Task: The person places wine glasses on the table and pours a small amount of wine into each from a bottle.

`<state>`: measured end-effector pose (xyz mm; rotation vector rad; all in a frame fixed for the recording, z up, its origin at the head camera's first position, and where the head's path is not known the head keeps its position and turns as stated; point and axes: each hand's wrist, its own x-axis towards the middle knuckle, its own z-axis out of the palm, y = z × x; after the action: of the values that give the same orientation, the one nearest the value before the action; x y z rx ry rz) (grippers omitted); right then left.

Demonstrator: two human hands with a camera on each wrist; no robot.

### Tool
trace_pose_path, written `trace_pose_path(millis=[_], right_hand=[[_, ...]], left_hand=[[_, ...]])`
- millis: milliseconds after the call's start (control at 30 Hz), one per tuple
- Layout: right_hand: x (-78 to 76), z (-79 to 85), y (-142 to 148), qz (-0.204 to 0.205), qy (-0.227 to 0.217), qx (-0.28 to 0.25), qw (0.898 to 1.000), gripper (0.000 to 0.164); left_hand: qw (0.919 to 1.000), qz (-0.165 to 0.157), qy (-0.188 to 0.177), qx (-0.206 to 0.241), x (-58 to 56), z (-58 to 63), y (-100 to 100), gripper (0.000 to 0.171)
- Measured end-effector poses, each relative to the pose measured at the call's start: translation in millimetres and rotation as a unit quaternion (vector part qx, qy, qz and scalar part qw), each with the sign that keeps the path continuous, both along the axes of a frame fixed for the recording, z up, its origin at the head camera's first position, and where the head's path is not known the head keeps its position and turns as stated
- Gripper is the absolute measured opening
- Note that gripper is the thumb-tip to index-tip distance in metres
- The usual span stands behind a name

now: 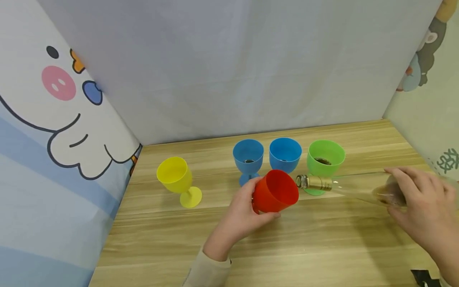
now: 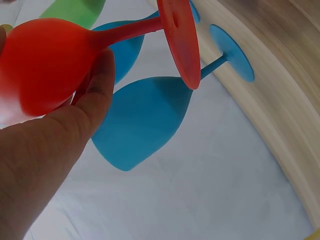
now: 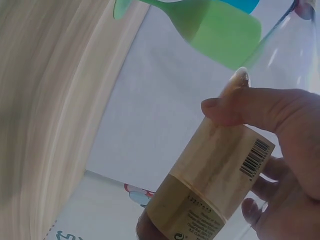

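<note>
My left hand (image 1: pixel 236 219) grips a red plastic goblet (image 1: pixel 273 195) by its bowl and holds it tilted, mouth toward the right. Its stem and foot stand out clear in the left wrist view. In my right hand (image 1: pixel 424 207) is a clear glass bottle (image 1: pixel 353 185), held nearly level with its neck pointing left. The bottle's mouth is close to the red goblet's rim; whether they touch I cannot tell. Dark liquid lies inside the bottle near my fingers. A label with a barcode (image 3: pixel 255 159) shows under my thumb in the right wrist view.
Behind the red goblet stand two blue goblets (image 1: pixel 248 153) and a green goblet (image 1: pixel 326 153); dark liquid shows in the green one and the left blue one. A yellow goblet (image 1: pixel 175 175) stands apart at left. A black scrap (image 1: pixel 424 278) lies near the front right.
</note>
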<state>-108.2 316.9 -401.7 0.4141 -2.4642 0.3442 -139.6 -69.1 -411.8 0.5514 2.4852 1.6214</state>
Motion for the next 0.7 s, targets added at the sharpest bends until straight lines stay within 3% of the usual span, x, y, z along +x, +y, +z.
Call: trace_pose_path(millis=[267, 700], right_hand=[[-2.2, 2.8, 1.6, 0.004, 0.014, 0.018, 1.000, 0.093], [-5.5, 7.4, 3.2, 0.018, 0.023, 0.038, 0.999, 0.106]], left_hand=[[1.0000, -0.007, 0.003, -0.002, 0.3, -1.3, 2.0, 0.082], [0.9997, -0.008, 0.005, -0.024, -1.5, -3.6, 4.4, 0.082]])
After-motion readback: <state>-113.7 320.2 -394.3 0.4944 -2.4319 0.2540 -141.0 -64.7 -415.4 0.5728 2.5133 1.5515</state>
